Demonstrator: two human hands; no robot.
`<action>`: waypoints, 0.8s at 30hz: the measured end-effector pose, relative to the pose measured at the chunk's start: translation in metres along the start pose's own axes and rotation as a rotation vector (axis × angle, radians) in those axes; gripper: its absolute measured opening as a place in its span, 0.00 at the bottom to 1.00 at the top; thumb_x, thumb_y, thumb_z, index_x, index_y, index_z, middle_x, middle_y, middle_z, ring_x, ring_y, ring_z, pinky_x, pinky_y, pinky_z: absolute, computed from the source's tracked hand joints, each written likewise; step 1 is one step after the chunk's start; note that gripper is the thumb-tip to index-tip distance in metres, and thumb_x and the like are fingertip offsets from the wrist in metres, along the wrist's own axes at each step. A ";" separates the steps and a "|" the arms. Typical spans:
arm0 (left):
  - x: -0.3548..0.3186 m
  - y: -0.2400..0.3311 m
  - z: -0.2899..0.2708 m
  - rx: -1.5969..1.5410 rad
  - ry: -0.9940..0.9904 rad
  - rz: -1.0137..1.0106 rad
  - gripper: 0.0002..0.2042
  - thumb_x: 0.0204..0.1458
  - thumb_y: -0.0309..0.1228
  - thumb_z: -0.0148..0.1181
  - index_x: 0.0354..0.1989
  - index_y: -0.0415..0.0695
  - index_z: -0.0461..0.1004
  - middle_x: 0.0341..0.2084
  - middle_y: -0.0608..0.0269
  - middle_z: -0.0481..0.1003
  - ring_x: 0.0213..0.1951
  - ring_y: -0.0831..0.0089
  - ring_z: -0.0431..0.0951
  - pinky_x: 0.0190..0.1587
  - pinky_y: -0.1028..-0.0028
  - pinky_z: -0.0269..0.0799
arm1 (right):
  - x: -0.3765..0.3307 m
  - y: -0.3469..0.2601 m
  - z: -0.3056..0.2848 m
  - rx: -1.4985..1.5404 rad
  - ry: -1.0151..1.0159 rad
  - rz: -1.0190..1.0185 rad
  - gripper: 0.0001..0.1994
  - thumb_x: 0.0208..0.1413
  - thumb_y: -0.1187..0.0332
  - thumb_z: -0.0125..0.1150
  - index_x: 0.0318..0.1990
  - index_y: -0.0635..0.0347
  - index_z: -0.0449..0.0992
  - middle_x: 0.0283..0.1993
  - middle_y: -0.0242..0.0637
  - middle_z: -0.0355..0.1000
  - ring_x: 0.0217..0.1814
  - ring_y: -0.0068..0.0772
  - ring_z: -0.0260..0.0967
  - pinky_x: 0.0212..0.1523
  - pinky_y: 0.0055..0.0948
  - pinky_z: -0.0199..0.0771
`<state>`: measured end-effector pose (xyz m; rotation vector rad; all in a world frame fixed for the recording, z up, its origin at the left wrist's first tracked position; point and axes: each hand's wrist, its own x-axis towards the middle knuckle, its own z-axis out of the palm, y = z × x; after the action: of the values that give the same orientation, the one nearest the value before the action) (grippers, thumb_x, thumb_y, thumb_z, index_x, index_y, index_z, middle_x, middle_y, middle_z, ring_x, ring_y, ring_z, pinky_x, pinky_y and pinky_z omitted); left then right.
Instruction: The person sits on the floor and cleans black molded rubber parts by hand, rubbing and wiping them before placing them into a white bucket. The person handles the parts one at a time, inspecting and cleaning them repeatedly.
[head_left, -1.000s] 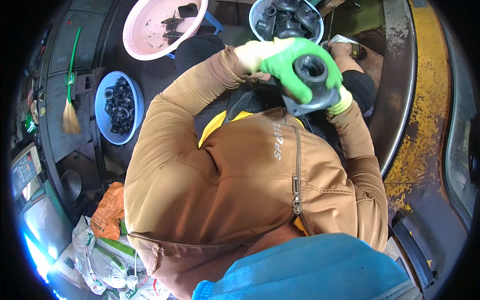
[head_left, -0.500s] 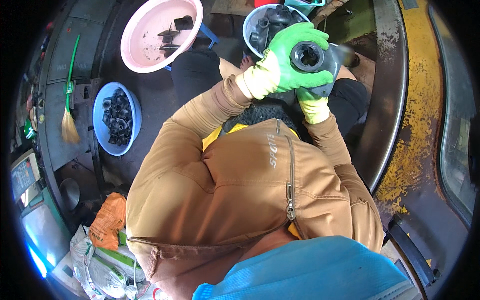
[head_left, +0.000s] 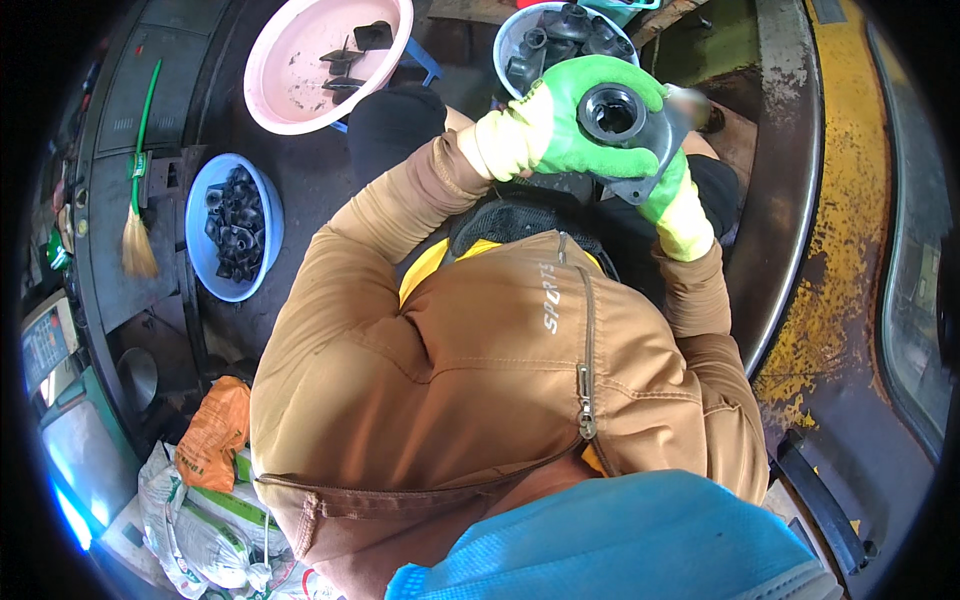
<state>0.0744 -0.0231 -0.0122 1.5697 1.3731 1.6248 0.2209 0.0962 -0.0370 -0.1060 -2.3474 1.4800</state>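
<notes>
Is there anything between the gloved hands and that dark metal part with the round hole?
Nothing visible does. The left hand in its green and yellow glove wraps the dark grey metal part with a round bore directly, and the right hand grips its lower edge.

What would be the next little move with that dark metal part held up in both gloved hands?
Probably a slight turn of the dark metal part to look over its round bore, since the left hand wraps its top and the right hand holds its lower edge, above the grey bowl.
</notes>
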 end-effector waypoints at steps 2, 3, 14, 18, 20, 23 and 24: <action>0.000 0.001 -0.001 0.002 -0.057 0.025 0.23 0.39 0.29 0.73 0.47 0.41 0.73 0.49 0.57 0.74 0.52 0.66 0.73 0.54 0.67 0.70 | -0.004 0.004 0.001 0.463 0.014 0.220 0.26 0.45 0.71 0.69 0.54 0.62 0.69 0.52 0.41 0.72 0.53 0.35 0.70 0.51 0.31 0.71; 0.000 0.002 -0.002 0.002 -0.084 0.028 0.23 0.39 0.29 0.73 0.46 0.41 0.74 0.49 0.57 0.74 0.51 0.66 0.74 0.54 0.67 0.70 | -0.006 0.005 0.001 0.533 -0.031 0.182 0.26 0.46 0.71 0.69 0.54 0.62 0.69 0.52 0.41 0.72 0.53 0.35 0.70 0.52 0.31 0.71; 0.005 -0.001 0.004 -0.392 -0.648 0.051 0.24 0.34 0.32 0.74 0.42 0.40 0.75 0.49 0.50 0.73 0.52 0.59 0.72 0.58 0.61 0.64 | -0.022 0.003 0.000 0.111 -0.361 0.350 0.31 0.47 0.64 0.70 0.60 0.57 0.65 0.62 0.36 0.63 0.63 0.25 0.61 0.66 0.30 0.59; 0.021 0.003 -0.014 -0.287 -0.590 0.048 0.27 0.33 0.33 0.72 0.47 0.43 0.75 0.57 0.53 0.67 0.59 0.59 0.66 0.62 0.60 0.58 | -0.015 0.007 0.014 -0.061 -0.131 -0.036 0.29 0.46 0.62 0.71 0.56 0.61 0.68 0.59 0.36 0.66 0.60 0.27 0.64 0.64 0.29 0.60; 0.028 0.005 -0.026 0.084 -0.316 0.089 0.30 0.34 0.33 0.70 0.52 0.45 0.74 0.60 0.56 0.64 0.62 0.60 0.63 0.63 0.62 0.59 | -0.002 0.008 0.010 0.169 -0.010 -0.002 0.27 0.47 0.63 0.70 0.54 0.61 0.69 0.57 0.37 0.68 0.59 0.28 0.65 0.62 0.29 0.62; 0.028 0.001 -0.020 0.301 -0.100 0.018 0.37 0.32 0.45 0.76 0.54 0.43 0.72 0.59 0.51 0.66 0.61 0.54 0.63 0.64 0.59 0.57 | 0.019 0.004 0.000 0.172 0.157 -0.060 0.26 0.44 0.71 0.70 0.53 0.65 0.69 0.48 0.40 0.73 0.48 0.30 0.72 0.50 0.30 0.73; 0.024 -0.002 -0.009 0.215 -0.030 0.040 0.34 0.31 0.43 0.77 0.50 0.43 0.74 0.56 0.52 0.69 0.57 0.55 0.68 0.60 0.60 0.63 | 0.022 0.002 0.005 0.041 0.198 -0.084 0.25 0.45 0.71 0.69 0.52 0.65 0.70 0.47 0.39 0.74 0.47 0.30 0.72 0.49 0.29 0.73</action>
<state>0.0602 -0.0043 -0.0019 1.7456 1.5522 1.5115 0.1980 0.0981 -0.0349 -0.1352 -2.1374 1.4080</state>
